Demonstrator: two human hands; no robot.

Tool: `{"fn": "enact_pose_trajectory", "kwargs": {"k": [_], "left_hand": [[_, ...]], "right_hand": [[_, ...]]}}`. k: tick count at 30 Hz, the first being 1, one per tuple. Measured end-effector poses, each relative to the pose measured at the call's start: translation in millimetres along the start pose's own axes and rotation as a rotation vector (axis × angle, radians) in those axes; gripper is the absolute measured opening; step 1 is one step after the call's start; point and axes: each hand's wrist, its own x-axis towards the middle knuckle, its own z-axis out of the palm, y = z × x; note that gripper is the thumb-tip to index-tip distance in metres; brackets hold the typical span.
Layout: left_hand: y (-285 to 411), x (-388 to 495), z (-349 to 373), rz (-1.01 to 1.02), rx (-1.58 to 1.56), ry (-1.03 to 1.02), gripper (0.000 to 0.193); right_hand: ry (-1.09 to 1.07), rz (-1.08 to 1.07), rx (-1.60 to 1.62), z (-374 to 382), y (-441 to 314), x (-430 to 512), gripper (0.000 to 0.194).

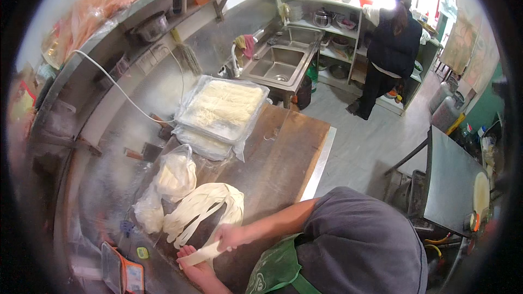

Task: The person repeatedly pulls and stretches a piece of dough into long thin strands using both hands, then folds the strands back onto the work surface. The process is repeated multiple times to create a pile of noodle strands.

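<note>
My right hand (229, 237) grips a broad, flat strip of pale dough (202, 254). The strip's other end lies across the palm of my left hand (197, 264), whose fingers are extended beneath it. Just beyond my hands, a looped pile of long dough strips (220, 192) rests on the wooden worktop (282, 147). Beside the pile is a clear plastic bag of dough (176, 175), with another plastic bag (149, 212) next to it. Farther along sits a plastic-lined tray (261, 98) of thin noodles (224, 102).
A steel sink (282, 67) stands past the worktop's far end. A co-worker (394, 41) stands at white shelves (337, 30). Along the wall side are a cleaver (151, 152), a small yellow-green device (142, 252) and an orange-framed object (132, 273). A metal-topped table (449, 183) is behind me.
</note>
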Motion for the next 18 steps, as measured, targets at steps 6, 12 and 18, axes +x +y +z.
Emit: {"fn": "enact_pose_trajectory", "kwargs": {"k": [6, 12, 18], "left_hand": [[-5.5, -36.0, 27.3, 0.133, 0.164, -0.204, 0.058], [-11.7, -40.9, 9.8, 0.099, 0.074, -0.071, 0.058], [110.2, -29.7, -134.9, 0.415, 0.087, -0.135, 0.036]], "right_hand": [[0.292, 0.028, 0.648, -10.0, 17.6, 16.2, 0.033], [0.581, 0.033, 0.556, -17.6, 20.3, 11.7, 0.023], [0.722, -0.385, 0.173, -173.0, -16.4, -83.1, 0.019]]}}
